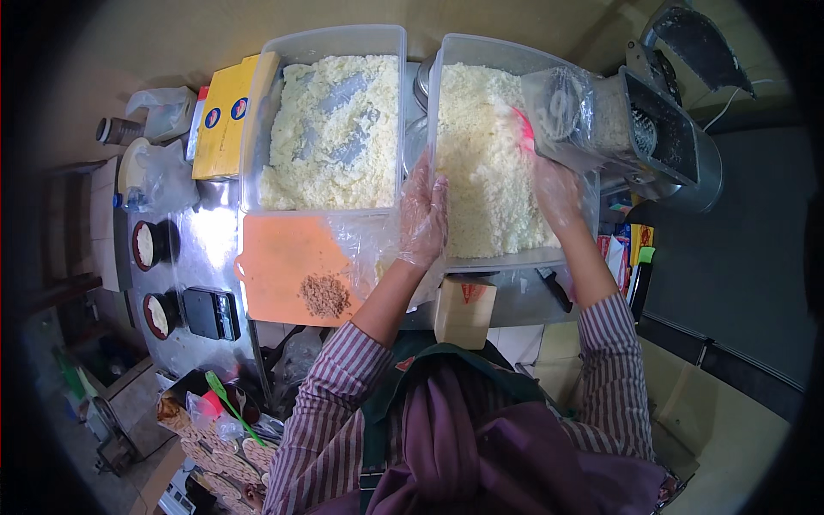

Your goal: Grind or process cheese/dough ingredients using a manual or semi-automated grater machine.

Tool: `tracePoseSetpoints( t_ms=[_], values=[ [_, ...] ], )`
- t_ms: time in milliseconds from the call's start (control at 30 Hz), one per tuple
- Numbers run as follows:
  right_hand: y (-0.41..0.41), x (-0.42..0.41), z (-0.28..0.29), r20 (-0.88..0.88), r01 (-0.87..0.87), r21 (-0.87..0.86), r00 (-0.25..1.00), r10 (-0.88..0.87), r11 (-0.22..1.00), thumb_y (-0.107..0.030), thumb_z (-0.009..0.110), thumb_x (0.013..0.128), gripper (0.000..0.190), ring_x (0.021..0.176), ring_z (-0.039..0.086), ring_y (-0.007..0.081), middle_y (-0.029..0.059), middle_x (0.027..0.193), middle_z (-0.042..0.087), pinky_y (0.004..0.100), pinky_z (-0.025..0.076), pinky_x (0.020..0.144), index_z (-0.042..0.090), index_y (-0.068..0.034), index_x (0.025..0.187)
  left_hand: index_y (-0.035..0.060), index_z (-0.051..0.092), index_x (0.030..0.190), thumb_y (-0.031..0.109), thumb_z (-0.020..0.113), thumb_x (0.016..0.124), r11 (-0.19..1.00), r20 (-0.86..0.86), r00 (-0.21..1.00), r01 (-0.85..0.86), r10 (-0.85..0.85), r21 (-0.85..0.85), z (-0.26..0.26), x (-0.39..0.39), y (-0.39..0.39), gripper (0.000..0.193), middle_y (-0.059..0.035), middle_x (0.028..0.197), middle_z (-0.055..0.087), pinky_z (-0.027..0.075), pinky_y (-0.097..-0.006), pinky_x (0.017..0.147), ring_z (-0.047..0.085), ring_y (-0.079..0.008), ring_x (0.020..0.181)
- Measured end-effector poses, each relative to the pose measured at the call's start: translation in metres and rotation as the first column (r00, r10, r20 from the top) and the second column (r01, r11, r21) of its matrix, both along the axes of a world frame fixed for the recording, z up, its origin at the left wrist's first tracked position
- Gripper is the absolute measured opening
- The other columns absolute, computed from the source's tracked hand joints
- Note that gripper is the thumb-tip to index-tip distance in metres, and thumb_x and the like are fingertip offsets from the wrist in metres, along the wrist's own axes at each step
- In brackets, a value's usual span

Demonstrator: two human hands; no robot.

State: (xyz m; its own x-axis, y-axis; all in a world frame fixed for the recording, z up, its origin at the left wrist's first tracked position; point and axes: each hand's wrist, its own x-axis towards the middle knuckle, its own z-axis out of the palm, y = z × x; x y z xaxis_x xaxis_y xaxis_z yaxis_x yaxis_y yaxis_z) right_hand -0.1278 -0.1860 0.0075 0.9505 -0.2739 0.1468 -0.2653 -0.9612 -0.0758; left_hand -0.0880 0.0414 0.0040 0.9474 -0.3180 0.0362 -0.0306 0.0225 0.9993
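My left hand (423, 215), in a clear plastic glove, rests against the left wall of the right-hand clear plastic tub (502, 262). Pale crumbly, grated-looking food (479, 161) fills much of that tub. Inside its right side, my gloved right hand (559, 190) is at the lower end of a pink scoop (524, 129), partly sunk in the crumbs; the fingers are partly hidden. A second clear tub (322, 211) to the left holds more pale crumbs (335, 183), with bare patches of its bottom showing. The metal grater machine's (663, 129) plastic-wrapped outlet reaches over the right tub.
An orange cutting board (277, 270) with brown crumbs (325, 296) lies below the left tub. Left are a black scale (211, 313), two small bowls (147, 246) and a yellow box (222, 129). A carton (465, 312) and a black-handled knife (555, 290) sit near the front edge.
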Motion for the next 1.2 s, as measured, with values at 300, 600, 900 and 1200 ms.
tracePoseSetpoints(
  t_ms=[300, 600, 900, 1200],
  values=[
    [0.032, -0.008, 0.023, -0.28, -0.047, 0.331, 0.949, 0.146, 0.943, -0.034, 0.039, 0.096, 0.04, 0.082, 0.061, 0.0412, 0.0259, 0.086, 0.062, 0.0514, 0.046, 0.075, 0.045, -0.019, 0.133, -0.0052, 0.035, 0.138, 0.015, 0.042, 0.098, 1.0, 0.003, 1.0, -0.006, 0.006, 0.013, -0.015, 0.005, 0.001, 0.046, -0.0222, 0.134, 0.046, 0.029, -0.0352, 0.107, 0.042, -0.0286, 0.126],
    [0.051, -0.017, 0.011, -0.352, 0.116, 0.271, 0.936, -0.014, 0.956, -0.029, 0.045, 0.092, 0.033, 0.081, 0.062, 0.0411, 0.0219, 0.085, 0.064, 0.0524, 0.047, 0.074, 0.056, -0.016, 0.12, -0.005, 0.035, 0.139, 0.017, 0.043, 0.098, 0.997, 0.07, 0.997, 0.003, -0.008, 0.076, -0.015, 0.002, -0.005, 0.047, -0.0234, 0.137, 0.043, 0.027, -0.0364, 0.108, 0.04, -0.0315, 0.129],
    [0.028, 0.024, -0.013, -0.018, 0.24, 0.142, 0.971, -0.24, 0.96, -0.032, 0.037, 0.098, 0.043, 0.099, 0.058, 0.0425, 0.026, 0.112, 0.059, 0.0499, 0.046, 0.087, 0.045, -0.007, 0.132, -0.0035, 0.036, 0.138, 0.014, 0.043, 0.097, 1.0, 0.037, 0.999, -0.015, 0.014, 0.027, -0.013, 0.003, 0.007, 0.045, -0.024, 0.135, 0.044, 0.028, -0.037, 0.107, 0.041, -0.0326, 0.128],
    [0.038, 0.082, -0.009, -0.266, 0.022, 0.31, 0.962, 0.064, 0.95, -0.03, 0.034, 0.098, 0.04, 0.082, 0.062, 0.0412, 0.0274, 0.089, 0.062, 0.05, 0.047, 0.075, 0.041, -0.017, 0.136, -0.0046, 0.035, 0.138, 0.019, 0.044, 0.097, 0.993, 0.052, 0.998, 0.031, -0.037, 0.118, -0.009, 0.008, 0.0, 0.048, -0.0277, 0.129, 0.048, 0.032, -0.0404, 0.104, 0.045, -0.0378, 0.122]
  ],
)
